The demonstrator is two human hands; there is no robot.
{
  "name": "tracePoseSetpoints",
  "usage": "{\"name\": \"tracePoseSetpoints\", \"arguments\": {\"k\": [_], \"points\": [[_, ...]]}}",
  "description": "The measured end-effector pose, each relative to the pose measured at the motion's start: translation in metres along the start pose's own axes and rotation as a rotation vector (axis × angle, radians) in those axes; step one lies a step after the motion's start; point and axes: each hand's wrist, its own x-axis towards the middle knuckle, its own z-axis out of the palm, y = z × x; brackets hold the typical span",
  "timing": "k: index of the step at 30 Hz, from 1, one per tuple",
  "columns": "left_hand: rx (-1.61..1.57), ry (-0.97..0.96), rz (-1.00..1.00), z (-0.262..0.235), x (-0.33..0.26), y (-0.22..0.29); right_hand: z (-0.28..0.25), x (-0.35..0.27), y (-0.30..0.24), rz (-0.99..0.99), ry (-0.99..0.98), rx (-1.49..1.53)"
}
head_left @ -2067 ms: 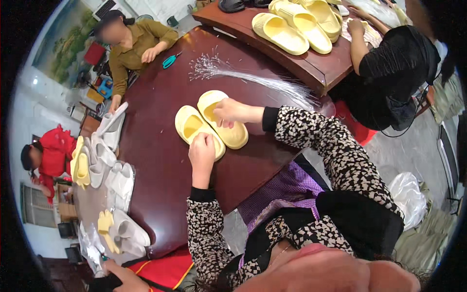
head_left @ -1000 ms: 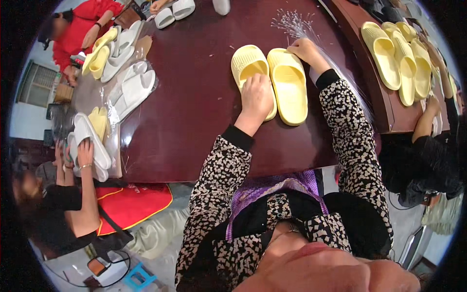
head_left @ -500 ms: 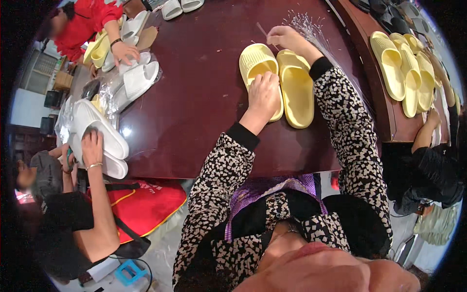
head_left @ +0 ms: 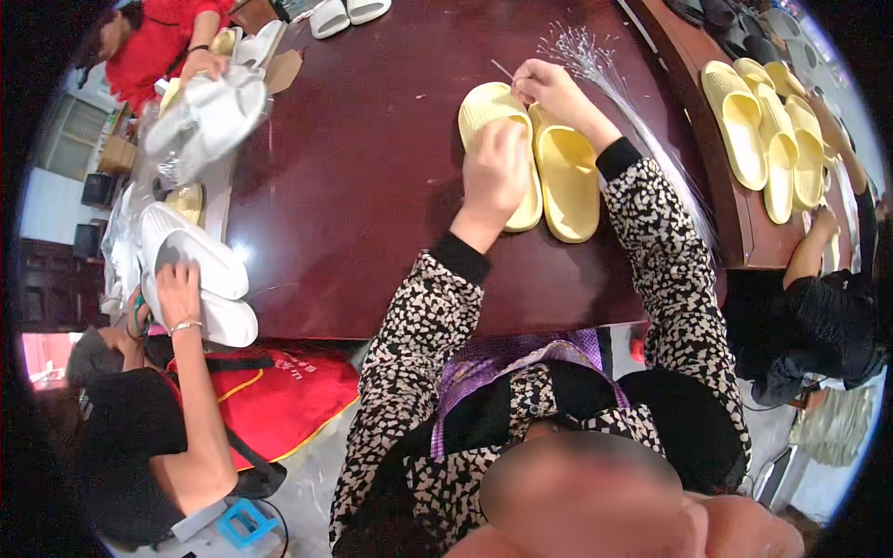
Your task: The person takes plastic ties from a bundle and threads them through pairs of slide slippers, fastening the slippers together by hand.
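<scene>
yellow slippers (head_left: 539,158), side by side, dark table (head_left: 372,186)

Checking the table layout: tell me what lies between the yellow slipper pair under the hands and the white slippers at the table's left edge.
In the head view, only bare dark red tabletop lies between the yellow slippers and the white slippers.

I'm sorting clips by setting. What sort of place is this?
Likely a footwear packing workshop: yellow slippers under the person's hands, more yellow pairs on a side table, and co-workers handling white slippers.
</scene>
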Motion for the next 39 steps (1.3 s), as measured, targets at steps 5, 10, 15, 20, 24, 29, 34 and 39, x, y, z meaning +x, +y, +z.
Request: {"name": "tracePoseSetpoints", "arguments": {"k": [5, 10, 15, 20, 24, 29, 34, 39], "points": [[0.029, -0.020, -0.051, -0.029, 0.029, -0.004, 0.006, -0.043, -0.028, -0.113, -0.054, 0.086], [-0.586, -0.292, -0.502, -0.015, 0.016, -0.008, 0.026, -0.074, -0.044, -0.087, -0.031, 0.236], [-0.808, -0.319, -0.785, -0.017, 0.026, 0.013, 0.018, -0.084, -0.052, -0.035, 0.057, 0.216], [-0.837, -0.228, -0.838, -0.019, 0.027, 0.023, 0.010, -0.105, -0.061, -0.024, 0.158, 0.149], [-0.855, -0.210, -0.866, 0.003, 0.028, 0.028, -0.004, -0.116, -0.047, -0.009, 0.160, 0.103], [-0.909, -0.199, -0.900, 0.019, 0.024, 0.027, -0.013, -0.120, -0.029, 0.007, 0.171, 0.056], [-0.957, -0.184, -0.917, 0.021, 0.022, 0.026, -0.012, -0.123, -0.030, 0.023, 0.151, 0.025], [-0.947, -0.169, -0.920, 0.021, 0.021, 0.027, -0.011, -0.124, -0.032, 0.024, 0.172, -0.013]]}}
